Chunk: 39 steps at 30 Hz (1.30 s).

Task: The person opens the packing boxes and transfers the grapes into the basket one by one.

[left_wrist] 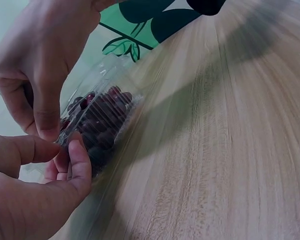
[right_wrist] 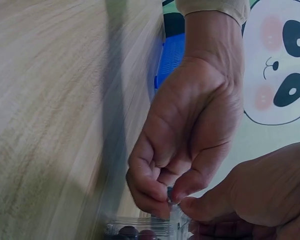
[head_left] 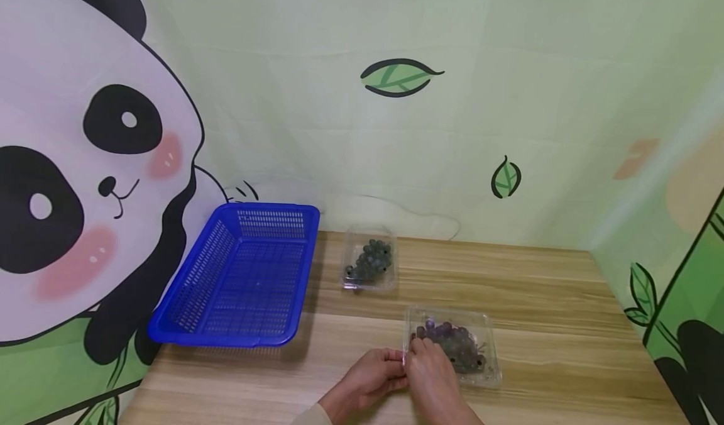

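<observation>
A clear plastic fruit box with dark purple grapes inside stands near the front of the table. At its left edge, my left hand pinches the rim between thumb and fingers. My right hand comes down over the same edge from above, its thumb and curled fingers gripping the rim right beside the left fingertips. Both hands meet there in the left wrist view, where grapes show through the ribbed plastic wall. The right wrist view has the left hand facing the right hand at the box corner.
A blue perforated plastic basket stands at the left of the wooden table. Behind the hands, near the back edge, sits a second clear box with dark grapes. A cloth backdrop printed with a panda and leaves hangs behind.
</observation>
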Each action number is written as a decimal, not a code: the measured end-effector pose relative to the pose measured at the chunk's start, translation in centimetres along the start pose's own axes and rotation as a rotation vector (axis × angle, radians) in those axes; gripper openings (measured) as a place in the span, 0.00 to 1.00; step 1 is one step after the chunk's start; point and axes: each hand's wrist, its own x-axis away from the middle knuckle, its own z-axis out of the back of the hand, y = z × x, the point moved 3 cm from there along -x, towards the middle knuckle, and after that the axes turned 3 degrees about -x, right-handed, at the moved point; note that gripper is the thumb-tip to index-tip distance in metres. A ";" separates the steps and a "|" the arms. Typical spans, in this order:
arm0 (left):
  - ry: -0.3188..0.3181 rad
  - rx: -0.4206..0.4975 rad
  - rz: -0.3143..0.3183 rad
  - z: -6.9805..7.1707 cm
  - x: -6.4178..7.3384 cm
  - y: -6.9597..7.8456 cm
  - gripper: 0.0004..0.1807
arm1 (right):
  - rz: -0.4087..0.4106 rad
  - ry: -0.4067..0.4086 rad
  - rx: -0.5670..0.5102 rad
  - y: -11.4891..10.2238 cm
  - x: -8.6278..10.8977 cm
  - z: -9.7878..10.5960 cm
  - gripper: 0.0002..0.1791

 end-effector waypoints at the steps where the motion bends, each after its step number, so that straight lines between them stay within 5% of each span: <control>1: 0.004 -0.002 0.001 0.0 0.0 0.0 0.07 | -0.001 0.005 -0.010 0.0 0.0 0.0 0.09; 22: 0.033 -0.020 0.009 -0.2 -0.1 0.3 0.09 | 0.017 0.181 0.006 0.4 0.3 0.2 0.14; 34: 0.088 -0.085 -0.011 -0.2 -0.3 0.3 0.06 | 0.002 0.224 0.016 0.5 0.4 0.7 0.09; 39: 0.119 -0.123 -0.022 -0.6 -0.2 0.5 0.04 | -0.029 0.180 -0.015 0.5 0.8 0.5 0.08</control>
